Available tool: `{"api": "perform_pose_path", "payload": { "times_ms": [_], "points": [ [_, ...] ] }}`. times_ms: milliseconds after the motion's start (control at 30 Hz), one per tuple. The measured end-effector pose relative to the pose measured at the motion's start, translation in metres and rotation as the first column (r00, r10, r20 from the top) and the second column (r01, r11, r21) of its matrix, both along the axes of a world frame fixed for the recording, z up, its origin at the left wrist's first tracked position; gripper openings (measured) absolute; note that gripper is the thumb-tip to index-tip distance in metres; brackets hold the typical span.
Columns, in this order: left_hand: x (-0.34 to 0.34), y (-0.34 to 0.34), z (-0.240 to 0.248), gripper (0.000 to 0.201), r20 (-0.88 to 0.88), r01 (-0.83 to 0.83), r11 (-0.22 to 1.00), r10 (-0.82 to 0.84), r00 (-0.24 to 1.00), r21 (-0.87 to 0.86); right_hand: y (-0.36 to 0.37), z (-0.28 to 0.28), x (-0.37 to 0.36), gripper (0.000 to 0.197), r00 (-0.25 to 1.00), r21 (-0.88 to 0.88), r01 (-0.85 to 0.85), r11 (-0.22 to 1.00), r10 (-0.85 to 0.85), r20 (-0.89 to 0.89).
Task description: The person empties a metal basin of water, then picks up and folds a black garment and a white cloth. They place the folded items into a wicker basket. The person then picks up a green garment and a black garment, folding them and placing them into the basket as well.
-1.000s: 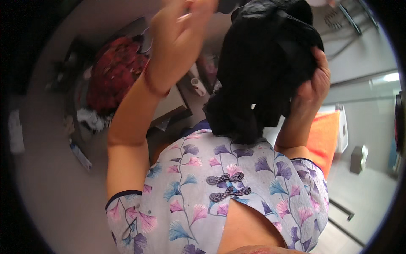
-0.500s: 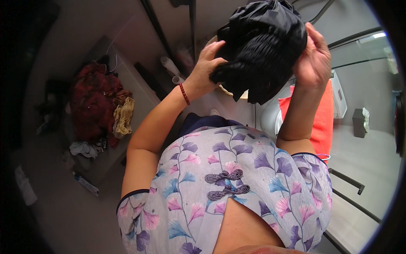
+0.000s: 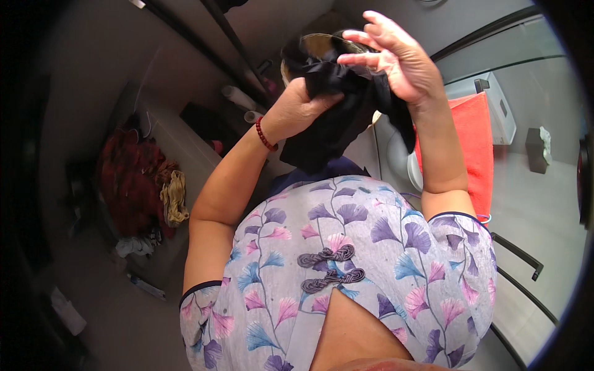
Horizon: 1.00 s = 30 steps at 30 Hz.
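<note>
A dark, silky black piece of clothing (image 3: 337, 127) hangs in front of me, bunched at the top with loose folds falling toward my waist; its exact kind I cannot make out. My left hand (image 3: 297, 111), with a red beaded bracelet at the wrist, is closed on its left side, thumb lying over the cloth. At the upper right of the garment, my right hand (image 3: 402, 65) has its fingers stretched out and apart, close against the cloth. Behind the bunched fabric shows part of a round container with a pale yellowish rim (image 3: 318, 44).
On the left, dark red clothes (image 3: 130, 179) and a tan cloth (image 3: 175, 198) lie piled on a ledge. An orange-red towel (image 3: 476, 142) hangs at the right by a glass panel. Beyond stands a grey tissue box (image 3: 537, 151). White bottles (image 3: 238, 97) stand left of my left hand.
The garment has come down and left and now hangs longer, less bundled. My right hand has moved up and left, its fingers spreading; my left hand has dropped slightly.
</note>
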State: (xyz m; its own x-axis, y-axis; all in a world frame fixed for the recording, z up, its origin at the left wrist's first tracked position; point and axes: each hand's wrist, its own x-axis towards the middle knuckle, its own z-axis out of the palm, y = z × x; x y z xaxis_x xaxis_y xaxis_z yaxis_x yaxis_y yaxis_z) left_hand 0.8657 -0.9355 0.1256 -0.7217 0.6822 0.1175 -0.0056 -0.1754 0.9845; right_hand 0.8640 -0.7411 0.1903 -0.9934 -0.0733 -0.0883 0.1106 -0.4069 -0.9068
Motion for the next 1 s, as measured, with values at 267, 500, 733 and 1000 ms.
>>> {"api": "perform_pose_path", "payload": {
  "times_ms": [267,500,733,1000],
  "points": [
    [-0.022,0.003,0.030,0.038,-0.232,0.432,0.791,-0.561,0.794,-0.434,0.015,-0.063,-0.021,0.081,0.476,0.239,-0.852,0.466,0.498,0.725],
    [-0.035,0.007,0.075,0.017,-0.461,0.347,0.791,-0.586,0.667,-0.503,0.027,-0.115,-0.036,0.069,0.599,-0.094,-0.692,0.716,0.643,0.477],
    [-0.062,-0.001,0.109,0.017,-0.681,0.162,0.873,-0.464,0.566,-0.461,0.037,-0.103,-0.050,0.012,0.899,-0.044,-0.284,0.958,0.282,0.335],
    [-0.075,-0.045,0.046,0.047,-0.334,0.141,0.756,-0.438,0.835,-0.639,0.102,0.015,-0.036,0.012,0.919,-0.022,0.353,0.936,-0.351,-0.180]
  ]
}}
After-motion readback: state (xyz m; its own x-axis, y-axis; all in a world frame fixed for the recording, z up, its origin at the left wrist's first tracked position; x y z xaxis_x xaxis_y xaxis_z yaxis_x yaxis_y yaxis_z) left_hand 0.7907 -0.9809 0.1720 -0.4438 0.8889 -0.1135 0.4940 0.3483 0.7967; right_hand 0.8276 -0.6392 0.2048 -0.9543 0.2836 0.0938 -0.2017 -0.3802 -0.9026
